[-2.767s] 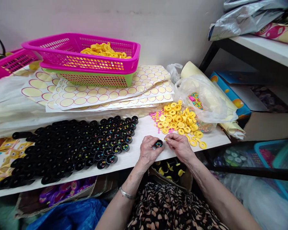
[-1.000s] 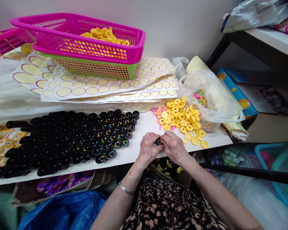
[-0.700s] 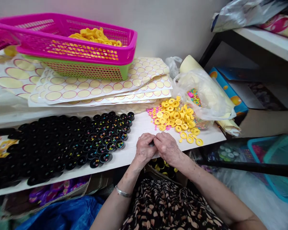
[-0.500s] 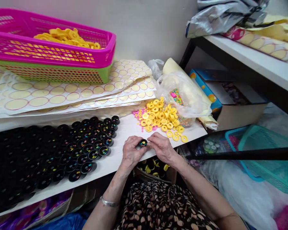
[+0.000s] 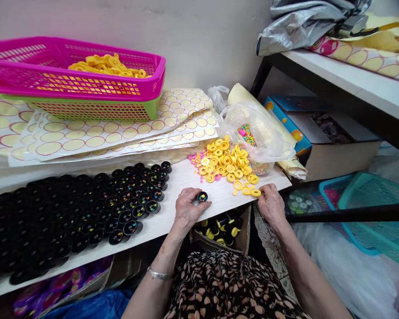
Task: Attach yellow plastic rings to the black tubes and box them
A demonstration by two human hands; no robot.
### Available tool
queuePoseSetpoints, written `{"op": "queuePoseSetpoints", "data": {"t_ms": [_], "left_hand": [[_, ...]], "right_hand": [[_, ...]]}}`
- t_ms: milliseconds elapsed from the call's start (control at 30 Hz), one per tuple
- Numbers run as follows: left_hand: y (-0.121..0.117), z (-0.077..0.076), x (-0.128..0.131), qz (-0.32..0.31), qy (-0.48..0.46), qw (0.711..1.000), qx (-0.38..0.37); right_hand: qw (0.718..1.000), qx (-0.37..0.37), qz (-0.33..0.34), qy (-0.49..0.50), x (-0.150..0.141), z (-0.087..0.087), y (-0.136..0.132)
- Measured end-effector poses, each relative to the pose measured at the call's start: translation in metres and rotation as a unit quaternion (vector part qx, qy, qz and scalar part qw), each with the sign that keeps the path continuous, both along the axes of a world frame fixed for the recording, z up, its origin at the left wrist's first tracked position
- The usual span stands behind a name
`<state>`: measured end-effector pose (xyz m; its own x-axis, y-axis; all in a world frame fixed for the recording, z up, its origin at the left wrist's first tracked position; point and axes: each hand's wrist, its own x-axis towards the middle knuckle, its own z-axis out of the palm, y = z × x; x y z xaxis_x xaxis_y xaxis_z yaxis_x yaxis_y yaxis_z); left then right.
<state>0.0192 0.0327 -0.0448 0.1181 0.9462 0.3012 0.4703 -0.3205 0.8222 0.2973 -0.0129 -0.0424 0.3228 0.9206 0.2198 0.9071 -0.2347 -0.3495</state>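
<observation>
Near the table's front edge, my left hand (image 5: 189,208) is closed around a small round black cup (image 5: 202,196) with coloured beads inside, its open top facing up. My right hand (image 5: 271,205) is at the right end of the table, thumb and fingers pinched at a yellow plastic ring (image 5: 256,193). Behind it lies a loose pile of yellow rings (image 5: 226,160), with small pink beads (image 5: 197,160) scattered at its left side. Rows of similar black cups (image 5: 130,227), several with coloured beads in them, stand to the left of my left hand.
A pink basket (image 5: 96,91) of yellow pieces sits in a green one (image 5: 142,110) on sheets of circle stickers (image 5: 119,133). A clear bag of beads (image 5: 262,137) lies behind the pile. Below the edge is a carton (image 5: 242,241) of black-and-yellow pieces. A shelf (image 5: 352,75) overhangs the right.
My right hand has left the black cup and moved right to a yellow ring at the pile's edge. My left hand still holds the cup. The view has shifted slightly.
</observation>
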Motion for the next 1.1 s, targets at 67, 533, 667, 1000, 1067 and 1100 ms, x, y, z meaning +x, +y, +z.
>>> {"op": "queuePoseSetpoints", "data": {"t_ms": [67,533,667,1000,1067,1100], "left_hand": [[0.0,-0.001,-0.001,0.001,0.001,1.0,0.0],[-0.007,0.011,-0.008,0.003,-0.021,0.999,0.026],[-0.038,0.037,-0.002,0.048,-0.159,0.985,-0.038],[-0.055,0.058,0.004,0.012,-0.401,0.835,-0.378],[-0.049,0.061,-0.001,0.008,-0.398,0.838,-0.373],[-0.046,0.062,-0.002,0.005,-0.4,0.838,-0.37]], "right_hand": [[1.0,0.018,-0.005,0.017,-0.002,0.0,0.004],[0.983,0.169,0.055,0.048,-0.013,0.007,-0.005],[0.951,0.232,0.194,0.066,-0.055,0.025,-0.016],[0.857,0.06,0.417,0.298,-0.132,0.052,-0.023],[0.845,0.029,0.418,0.332,-0.132,0.058,-0.019],[0.845,0.028,0.414,0.337,-0.132,0.06,-0.016]]}}
